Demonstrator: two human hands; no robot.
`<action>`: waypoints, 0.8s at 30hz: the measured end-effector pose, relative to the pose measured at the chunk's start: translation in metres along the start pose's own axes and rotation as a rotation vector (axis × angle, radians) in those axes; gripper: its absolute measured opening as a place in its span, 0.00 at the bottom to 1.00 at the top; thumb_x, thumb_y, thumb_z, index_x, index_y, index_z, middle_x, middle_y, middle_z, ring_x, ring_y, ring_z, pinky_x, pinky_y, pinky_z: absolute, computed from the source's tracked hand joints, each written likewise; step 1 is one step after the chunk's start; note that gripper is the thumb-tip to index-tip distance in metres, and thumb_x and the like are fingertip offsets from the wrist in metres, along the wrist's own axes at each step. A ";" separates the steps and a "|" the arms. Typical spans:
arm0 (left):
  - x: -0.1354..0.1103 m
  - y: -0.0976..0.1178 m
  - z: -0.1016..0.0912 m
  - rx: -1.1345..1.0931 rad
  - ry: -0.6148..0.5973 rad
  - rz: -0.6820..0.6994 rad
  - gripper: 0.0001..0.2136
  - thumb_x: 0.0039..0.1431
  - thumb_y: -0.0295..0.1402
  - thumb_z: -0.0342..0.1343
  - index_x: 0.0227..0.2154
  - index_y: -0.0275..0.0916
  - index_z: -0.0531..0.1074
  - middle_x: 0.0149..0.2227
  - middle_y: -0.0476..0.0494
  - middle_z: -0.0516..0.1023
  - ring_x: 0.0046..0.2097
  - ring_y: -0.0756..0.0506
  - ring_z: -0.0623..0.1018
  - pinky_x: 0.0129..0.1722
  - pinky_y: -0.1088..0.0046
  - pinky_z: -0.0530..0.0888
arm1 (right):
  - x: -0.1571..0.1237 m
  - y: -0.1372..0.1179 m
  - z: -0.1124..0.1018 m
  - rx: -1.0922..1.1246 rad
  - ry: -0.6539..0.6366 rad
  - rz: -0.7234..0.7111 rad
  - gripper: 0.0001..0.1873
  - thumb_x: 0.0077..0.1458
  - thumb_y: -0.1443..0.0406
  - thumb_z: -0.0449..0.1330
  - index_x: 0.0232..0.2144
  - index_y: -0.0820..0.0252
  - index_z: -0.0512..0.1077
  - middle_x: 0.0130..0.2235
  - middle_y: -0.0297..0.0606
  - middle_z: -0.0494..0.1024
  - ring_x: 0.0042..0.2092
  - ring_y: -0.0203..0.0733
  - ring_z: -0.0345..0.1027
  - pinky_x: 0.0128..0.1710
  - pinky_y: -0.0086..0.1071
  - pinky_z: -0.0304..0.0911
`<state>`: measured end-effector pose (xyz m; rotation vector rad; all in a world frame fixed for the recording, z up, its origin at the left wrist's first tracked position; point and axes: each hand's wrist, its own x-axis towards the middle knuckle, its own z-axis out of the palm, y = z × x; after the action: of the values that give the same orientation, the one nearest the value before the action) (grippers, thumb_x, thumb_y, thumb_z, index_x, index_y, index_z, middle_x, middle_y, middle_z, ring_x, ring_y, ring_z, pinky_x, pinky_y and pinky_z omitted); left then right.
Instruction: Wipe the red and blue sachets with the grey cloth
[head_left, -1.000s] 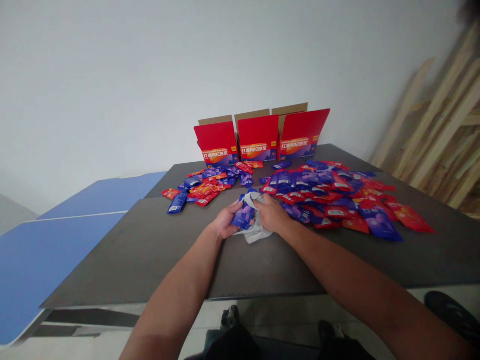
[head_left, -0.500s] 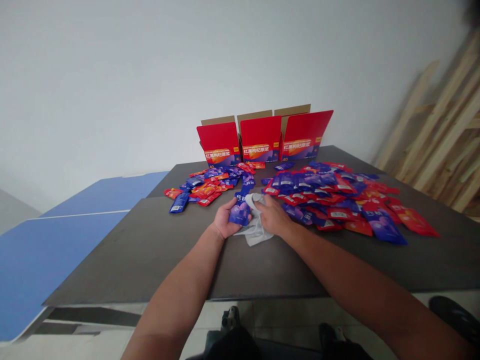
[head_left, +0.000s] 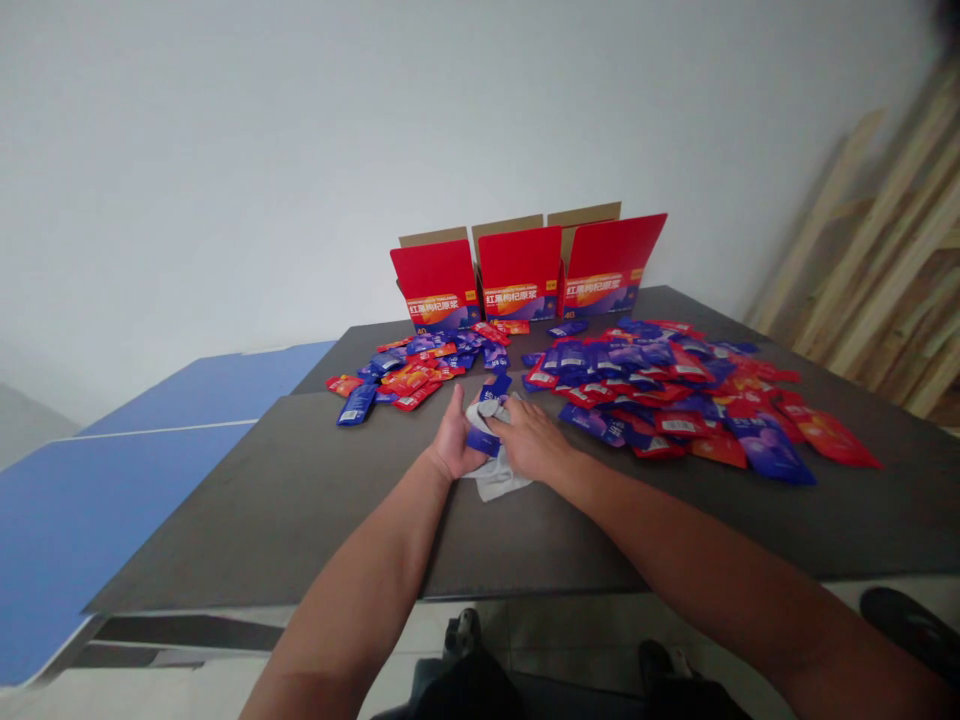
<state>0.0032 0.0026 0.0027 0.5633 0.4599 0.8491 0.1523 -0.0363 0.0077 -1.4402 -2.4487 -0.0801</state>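
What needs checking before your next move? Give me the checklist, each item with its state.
1. Grip of the left hand on the blue sachet: cannot tell, the hands partly hide it.
2. Right hand on the grey cloth: ok, resting on it.
3. Three red cartons: ok, upright with flaps open.
4. Inside of the cartons: cannot tell, not visible.
5. Space beyond the cloth: not ok, another blue sachet lies close by.

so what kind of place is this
Probably a makeshift packing room or small stockroom: open red printed cardboard cartons stand on a dark table, glossy red and blue sachets lie in heaps, and pale wooden boards lean against a white wall.
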 end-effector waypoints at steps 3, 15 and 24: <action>-0.002 -0.003 0.002 0.032 -0.028 -0.024 0.30 0.57 0.58 0.48 0.56 0.45 0.67 0.45 0.41 0.78 0.45 0.40 0.78 0.45 0.62 0.72 | 0.001 0.000 -0.003 -0.016 -0.005 0.066 0.28 0.60 0.67 0.49 0.62 0.48 0.60 0.52 0.49 0.64 0.50 0.52 0.60 0.50 0.42 0.57; -0.006 -0.011 0.001 0.274 -0.129 0.018 0.33 0.41 0.16 0.57 0.54 0.43 0.66 0.42 0.44 0.78 0.45 0.41 0.79 0.49 0.62 0.71 | 0.007 0.009 0.006 0.025 -0.018 0.273 0.31 0.57 0.68 0.51 0.63 0.59 0.56 0.49 0.51 0.64 0.48 0.52 0.64 0.49 0.41 0.59; -0.008 -0.005 0.001 0.265 -0.088 0.034 0.40 0.38 0.12 0.53 0.57 0.48 0.64 0.45 0.46 0.77 0.46 0.44 0.78 0.50 0.65 0.71 | 0.011 0.024 0.015 0.178 0.018 0.382 0.34 0.57 0.69 0.50 0.65 0.62 0.49 0.53 0.52 0.63 0.50 0.49 0.65 0.49 0.36 0.60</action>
<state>0.0020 -0.0072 0.0018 0.8515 0.4870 0.7978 0.1651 -0.0121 -0.0057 -1.7806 -2.0628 0.2002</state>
